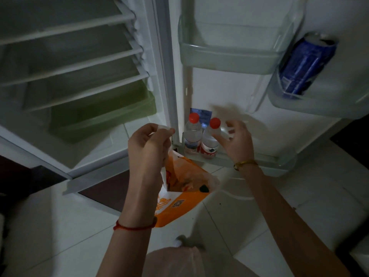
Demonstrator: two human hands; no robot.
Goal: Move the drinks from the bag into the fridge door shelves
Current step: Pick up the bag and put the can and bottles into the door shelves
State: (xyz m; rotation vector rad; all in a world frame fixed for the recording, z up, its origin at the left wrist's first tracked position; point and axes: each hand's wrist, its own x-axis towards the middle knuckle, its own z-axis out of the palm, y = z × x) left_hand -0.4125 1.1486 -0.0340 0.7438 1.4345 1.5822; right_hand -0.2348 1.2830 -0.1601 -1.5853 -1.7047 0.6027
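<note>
An orange and white plastic bag hangs open below my left hand, which is shut on its white handle. Two clear water bottles with red caps stand side by side on the bottom door shelf: the left bottle and the right bottle. My right hand is just right of the right bottle, fingers spread and blurred, touching or nearly touching its shoulder. A blue can sits tilted in a small door shelf at the upper right. More drinks show dimly inside the bag.
The fridge body stands open at left with white shelves and a green drawer. An upper door shelf holds nothing visible. White floor tiles lie below. My knee shows at the bottom centre.
</note>
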